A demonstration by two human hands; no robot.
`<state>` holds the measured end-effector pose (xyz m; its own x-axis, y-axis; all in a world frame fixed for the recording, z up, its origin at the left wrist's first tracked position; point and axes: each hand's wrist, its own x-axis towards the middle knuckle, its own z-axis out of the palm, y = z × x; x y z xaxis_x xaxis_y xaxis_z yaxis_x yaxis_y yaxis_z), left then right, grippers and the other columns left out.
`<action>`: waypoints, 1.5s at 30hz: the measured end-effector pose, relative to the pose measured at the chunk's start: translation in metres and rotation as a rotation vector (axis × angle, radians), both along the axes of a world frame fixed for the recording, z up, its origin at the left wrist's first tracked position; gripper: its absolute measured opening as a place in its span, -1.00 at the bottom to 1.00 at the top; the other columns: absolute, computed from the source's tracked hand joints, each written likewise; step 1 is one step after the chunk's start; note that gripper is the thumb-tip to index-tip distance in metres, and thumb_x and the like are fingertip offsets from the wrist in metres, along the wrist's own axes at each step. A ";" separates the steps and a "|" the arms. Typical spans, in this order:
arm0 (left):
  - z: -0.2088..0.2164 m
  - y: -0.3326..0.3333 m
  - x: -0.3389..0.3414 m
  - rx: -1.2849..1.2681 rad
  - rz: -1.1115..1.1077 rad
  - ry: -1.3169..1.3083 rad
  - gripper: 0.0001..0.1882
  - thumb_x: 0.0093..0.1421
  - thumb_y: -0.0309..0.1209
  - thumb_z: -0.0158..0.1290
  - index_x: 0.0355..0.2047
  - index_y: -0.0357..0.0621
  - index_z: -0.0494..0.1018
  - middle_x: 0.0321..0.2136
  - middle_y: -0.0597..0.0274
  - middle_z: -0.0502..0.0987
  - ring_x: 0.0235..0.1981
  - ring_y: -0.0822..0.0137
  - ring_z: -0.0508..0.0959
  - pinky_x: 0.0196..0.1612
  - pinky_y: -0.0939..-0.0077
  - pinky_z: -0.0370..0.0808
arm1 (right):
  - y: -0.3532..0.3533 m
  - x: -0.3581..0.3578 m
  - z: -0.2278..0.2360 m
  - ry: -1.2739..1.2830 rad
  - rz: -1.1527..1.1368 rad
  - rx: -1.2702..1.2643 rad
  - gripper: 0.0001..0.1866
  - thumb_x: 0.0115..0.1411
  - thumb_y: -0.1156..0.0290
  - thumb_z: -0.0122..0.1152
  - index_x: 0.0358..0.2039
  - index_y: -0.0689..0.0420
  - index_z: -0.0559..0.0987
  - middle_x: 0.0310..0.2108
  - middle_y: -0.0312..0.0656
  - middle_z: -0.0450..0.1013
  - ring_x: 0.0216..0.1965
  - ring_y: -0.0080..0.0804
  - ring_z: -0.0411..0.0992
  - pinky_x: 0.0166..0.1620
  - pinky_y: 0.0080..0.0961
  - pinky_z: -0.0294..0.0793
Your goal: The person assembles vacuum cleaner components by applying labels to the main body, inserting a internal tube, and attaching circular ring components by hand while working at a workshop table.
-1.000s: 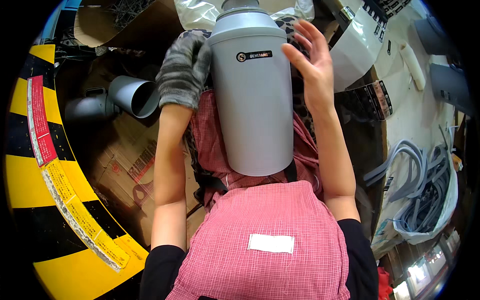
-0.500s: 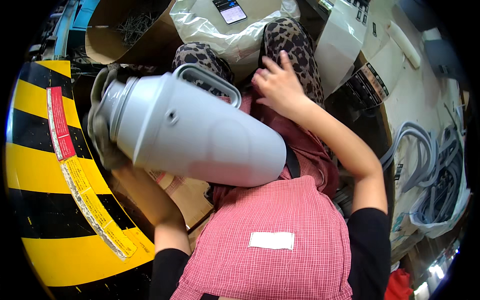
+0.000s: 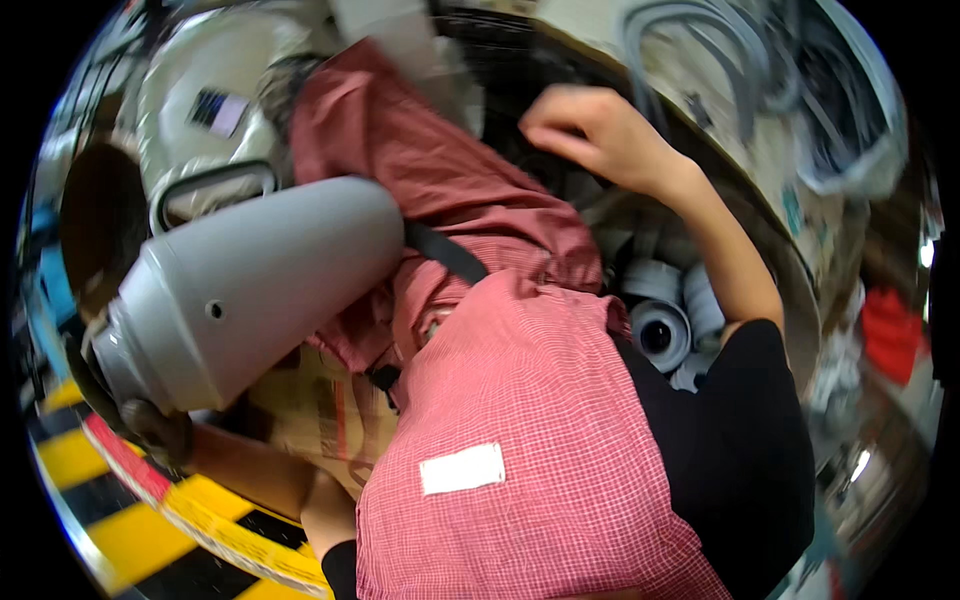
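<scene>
One grey canister (image 3: pixel 275 285) lies tilted, its narrow end cupped in the gloved left grip (image 3: pixel 150 430), its body rising up and rightward from there to the red checked apron (image 3: pixel 540 400). The bare right grip (image 3: pixel 590 130) is loosely curled, well apart from the canister; I cannot tell whether it holds anything. Below it sit round pale parts (image 3: pixel 655 310).

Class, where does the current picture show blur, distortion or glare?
Head view: motion blur smears the phone, while the white patch looks sharper; head view: the striped panel bows near the rim; head view: pale sheen on the canister, bright glints toward the right edge.
</scene>
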<state>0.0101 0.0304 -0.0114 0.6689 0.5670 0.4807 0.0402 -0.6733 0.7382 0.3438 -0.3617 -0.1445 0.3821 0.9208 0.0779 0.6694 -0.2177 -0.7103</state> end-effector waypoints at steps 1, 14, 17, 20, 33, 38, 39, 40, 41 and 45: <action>0.001 -0.004 0.004 0.053 0.008 0.097 -0.44 0.44 -0.03 -0.11 0.25 -0.17 0.31 0.15 0.03 0.43 0.14 0.11 0.44 0.28 0.23 0.31 | -0.040 -0.004 0.001 0.049 -0.042 -0.169 -0.76 0.22 0.29 0.26 -0.23 0.21 0.64 -0.28 -0.01 0.56 -0.18 -0.01 0.53 -0.08 -0.18 0.52; 0.002 0.013 0.014 0.360 -0.102 0.381 -0.54 0.48 -0.16 -0.16 0.19 -0.23 0.40 0.13 0.03 0.47 0.18 0.13 0.41 0.34 0.21 0.20 | -0.282 -0.165 -0.157 -0.199 -0.453 -1.164 -0.48 0.10 0.10 0.39 0.03 0.08 0.58 -0.01 -0.04 0.48 0.07 -0.04 0.41 0.10 -0.17 0.38; -0.017 0.012 0.012 0.053 -0.024 0.299 -0.55 0.48 -0.17 -0.14 0.17 -0.24 0.40 0.13 0.04 0.48 0.15 0.13 0.45 0.32 0.27 0.22 | -0.266 -0.152 -0.142 0.009 -0.391 -0.995 -0.47 0.13 0.05 0.35 0.03 0.08 0.55 -0.05 -0.03 0.48 0.04 -0.01 0.40 0.11 -0.15 0.35; -0.021 0.031 -0.007 -0.067 0.045 0.348 -0.53 0.48 -0.12 -0.12 0.17 -0.23 0.41 0.18 0.08 0.44 0.14 0.16 0.44 0.33 0.24 0.22 | -0.223 -0.148 -0.084 0.140 -0.332 -0.597 -0.43 0.14 0.00 0.35 0.06 0.06 0.51 -0.11 -0.01 0.44 0.01 0.01 0.36 0.09 -0.11 0.32; -0.077 0.077 -0.085 0.744 0.009 0.140 -0.22 0.11 -0.18 0.35 0.26 -0.14 0.28 0.21 -0.10 0.41 0.17 -0.10 0.47 0.21 0.02 0.43 | -0.209 -0.084 -0.007 -0.004 -0.137 -0.947 -0.34 0.07 0.29 0.40 0.22 -0.02 0.46 -0.07 0.02 0.44 -0.03 0.05 0.49 0.03 -0.16 0.53; -0.122 0.082 -0.109 0.727 0.117 0.051 -0.11 -0.09 -0.07 0.46 0.20 -0.23 0.40 0.21 -0.09 0.44 0.19 -0.04 0.47 0.23 0.06 0.41 | -0.176 -0.076 0.023 -0.171 -0.465 -0.742 -0.55 0.10 0.31 0.26 0.05 0.02 0.57 -0.06 0.00 0.48 -0.02 -0.02 0.52 0.00 -0.16 0.54; -0.135 0.097 -0.121 0.582 0.161 0.043 -0.06 -0.15 -0.10 0.50 0.21 -0.23 0.38 0.21 -0.08 0.44 0.21 -0.01 0.46 0.26 0.09 0.40 | -0.187 -0.074 0.012 -0.089 -0.300 -1.020 -0.56 0.08 0.29 0.27 0.01 0.02 0.60 -0.07 0.01 0.51 -0.04 -0.01 0.53 -0.01 -0.14 0.55; -0.132 0.094 -0.110 0.582 0.158 0.033 -0.06 -0.15 -0.10 0.50 0.21 -0.23 0.38 0.21 -0.08 0.44 0.21 -0.01 0.46 0.26 0.09 0.40 | -0.191 -0.068 0.008 -0.009 -0.125 -1.291 -0.57 0.05 0.27 0.29 -0.03 0.03 0.63 -0.09 0.02 0.54 -0.05 0.00 0.55 -0.03 -0.12 0.56; -0.128 0.088 -0.100 0.579 0.128 0.041 -0.04 -0.17 -0.12 0.50 0.22 -0.22 0.38 0.22 -0.07 0.43 0.22 0.00 0.45 0.26 0.11 0.39 | -0.194 -0.075 0.007 -0.018 -0.167 -1.210 -0.61 0.02 0.26 0.30 -0.10 0.03 0.68 -0.12 0.06 0.57 -0.08 0.01 0.57 -0.05 -0.09 0.58; -0.131 0.076 -0.096 0.643 0.151 0.148 -0.08 -0.11 -0.15 0.46 0.23 -0.24 0.36 0.20 -0.03 0.45 0.20 0.02 0.46 0.27 0.12 0.36 | -0.177 -0.066 0.032 -0.255 -0.504 -0.654 -0.51 0.13 0.28 0.22 0.11 0.01 0.52 -0.20 -0.01 0.45 -0.18 0.09 0.52 -0.10 -0.06 0.56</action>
<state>-0.0860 0.1069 -0.1426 0.6896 0.2916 0.6629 0.2386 -0.9557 0.1722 0.2777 -0.5388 -0.1124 0.7999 0.5358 -0.2703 0.5048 -0.8443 -0.1799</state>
